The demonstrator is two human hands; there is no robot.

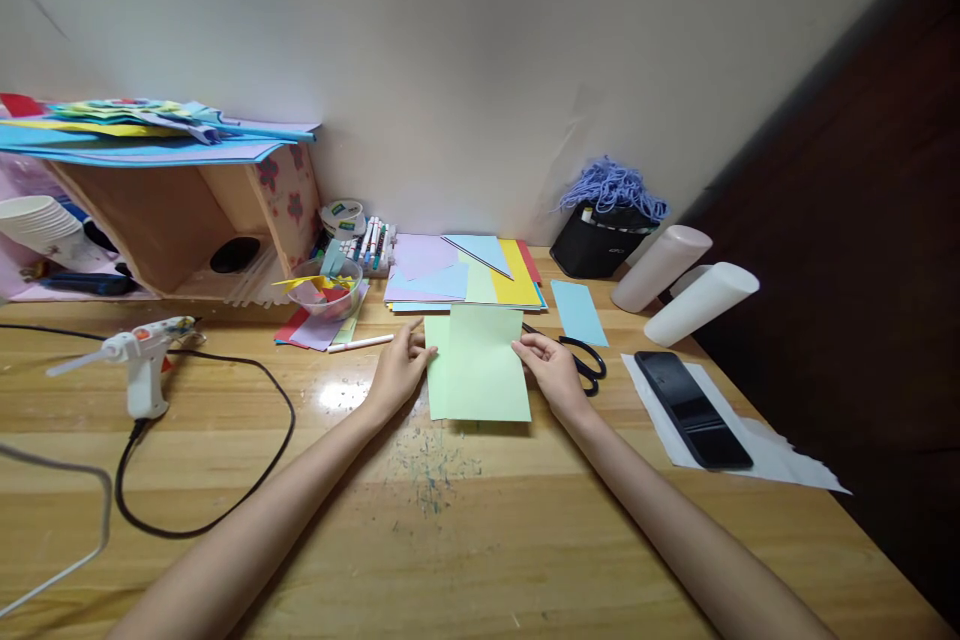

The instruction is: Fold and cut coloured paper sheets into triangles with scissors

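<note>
Two pale green paper pieces overlap in front of me, just above the table. My left hand (405, 367) pinches the left edge of the rear green paper (437, 382). At the right, my right hand (553, 372) grips the edge of the front green paper (489, 365) between thumb and fingers. Black-handled scissors (592, 370) lie just beyond my right hand, their blades partly hidden. A white marker (361, 343) rests beside my left hand. Behind the green paper is a stack of coloured paper (427, 260) with a pencil (477, 257) on top.
A white glue gun (146, 360) stands at the left, its black cable (289, 430) looping over the table. A bowl of scraps (325, 295) is at back left. A phone (694, 410) lies on tissue at right, near two white rolls (701, 304). A light blue paper (578, 312) lies behind the scissors.
</note>
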